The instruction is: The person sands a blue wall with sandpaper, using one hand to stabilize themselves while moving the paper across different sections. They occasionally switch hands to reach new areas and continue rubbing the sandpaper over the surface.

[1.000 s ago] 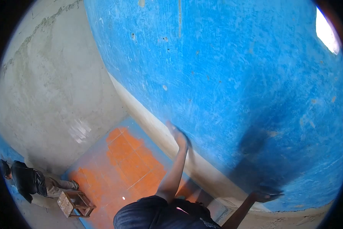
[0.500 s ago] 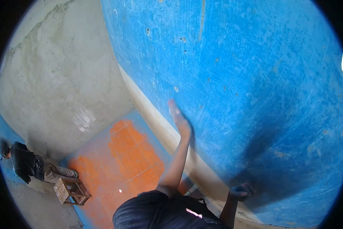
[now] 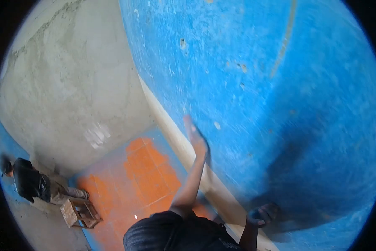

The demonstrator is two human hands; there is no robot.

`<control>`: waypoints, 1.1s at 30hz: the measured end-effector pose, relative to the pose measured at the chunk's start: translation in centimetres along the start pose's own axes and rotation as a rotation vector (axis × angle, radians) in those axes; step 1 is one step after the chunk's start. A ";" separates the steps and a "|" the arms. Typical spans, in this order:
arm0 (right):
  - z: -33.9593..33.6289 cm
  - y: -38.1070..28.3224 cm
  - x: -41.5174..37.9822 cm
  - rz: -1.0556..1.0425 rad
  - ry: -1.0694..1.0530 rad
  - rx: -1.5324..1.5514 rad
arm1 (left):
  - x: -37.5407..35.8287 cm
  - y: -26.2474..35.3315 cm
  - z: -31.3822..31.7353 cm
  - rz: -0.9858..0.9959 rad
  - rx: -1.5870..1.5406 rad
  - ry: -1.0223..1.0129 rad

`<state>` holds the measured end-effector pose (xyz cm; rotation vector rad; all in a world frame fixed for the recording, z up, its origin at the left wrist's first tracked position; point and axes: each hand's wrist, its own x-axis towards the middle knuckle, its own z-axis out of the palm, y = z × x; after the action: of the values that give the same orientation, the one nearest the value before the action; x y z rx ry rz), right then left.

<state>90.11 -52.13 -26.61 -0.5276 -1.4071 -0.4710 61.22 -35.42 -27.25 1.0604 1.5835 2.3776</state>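
My left hand (image 3: 195, 134) lies against the blue wall (image 3: 238, 104), its fingers stretched out together and seen edge-on. Just right of its fingertips is a small pale spot on the wall. Nothing shows in that hand, though its palm side is hidden. Lower right, my right hand (image 3: 263, 215) is near the same wall in dark shadow. Its fingers are curled, and what they hold, if anything, is too dark to make out.
At the far left another person (image 3: 31, 180) in dark clothing faces a wall, beside a wooden stool (image 3: 81, 213). Orange and dusty floor tiles (image 3: 148, 167) lie below. A bare grey wall (image 3: 70, 83) rises behind, and a cream strip (image 3: 171, 125) edges the blue wall's base.
The view has shifted, so the blue wall's marks appear farther right and lower. My left hand has moved from below the pale spot to its left. My right hand sits slightly lower in view.
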 end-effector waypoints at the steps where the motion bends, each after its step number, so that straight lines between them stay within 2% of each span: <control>1: 1.4 -0.6 0.0 0.010 0.012 -0.015 | -1.6 -3.4 -1.3 -0.173 -0.062 0.023; 2: 2.9 -1.1 0.0 0.010 0.041 -0.030 | -3.2 -6.6 -2.0 -0.348 -0.124 0.047; 5: 7.3 -1.1 -0.3 0.001 0.084 -0.046 | -2.8 -6.6 -1.3 -0.445 -0.366 0.138; 8: 10.3 -1.2 -1.1 -0.018 0.087 -0.027 | 5.9 1.4 -1.2 0.147 0.008 -0.074; 11: 13.5 -0.8 -1.0 -0.047 0.147 -0.077 | 12.5 3.7 -0.9 0.182 -0.057 -0.145; 14: 15.0 -0.8 -0.5 -0.055 0.156 -0.116 | 10.9 -4.0 -2.8 0.074 0.074 -0.041; 16: 15.5 -0.9 -0.6 -0.055 0.129 -0.173 | 4.3 -14.7 -4.2 -0.201 0.013 0.050; 17: 15.4 -0.9 -0.8 -0.057 0.097 -0.223 | 3.0 -14.9 -4.4 -0.224 -0.089 0.057; 18: 15.6 -0.6 -0.7 -0.067 0.072 -0.263 | 2.2 -14.3 -4.0 -0.247 -0.197 0.065; 19: 15.8 -0.3 -0.6 -0.077 0.047 -0.303 | 3.1 -11.1 -3.9 -0.272 -0.302 0.076; 20: 15.6 -0.5 -0.6 -0.082 0.017 -0.331 | 4.7 -8.1 -3.5 -0.266 -0.257 0.038; 22: 15.6 -1.0 -0.5 -0.082 -0.001 -0.373 | 11.2 -0.5 -2.1 -0.095 -0.151 -0.047; 23: 16.0 -1.1 -0.2 -0.081 0.019 -0.385 | 13.1 0.6 -1.7 0.076 -0.096 -0.093; 26: 16.1 -1.0 -0.1 -0.083 0.017 -0.357 | 15.4 2.8 -1.3 0.220 -0.101 -0.133; 27: 16.0 -0.8 -0.1 -0.087 0.006 -0.335 | 14.2 1.2 -2.1 0.263 -0.039 -0.187; 28: 16.1 -0.8 0.0 -0.101 -0.002 -0.366 | 11.0 -3.9 -2.1 0.233 -0.128 -0.182; 30: 16.1 -1.0 0.4 -0.124 -0.021 -0.432 | 4.2 -8.4 -5.0 0.215 -0.089 -0.306; 32: 16.1 -1.2 0.6 -0.141 -0.038 -0.464 | 2.4 -8.5 -6.5 0.237 0.053 -0.414; 33: 16.2 -1.2 0.8 -0.150 -0.044 -0.481 | 2.6 -7.9 -6.0 0.249 0.062 -0.397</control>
<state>76.66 -43.30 -24.34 -0.8249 -1.3824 -0.9355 53.46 -35.39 -33.95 1.7045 1.4589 2.0796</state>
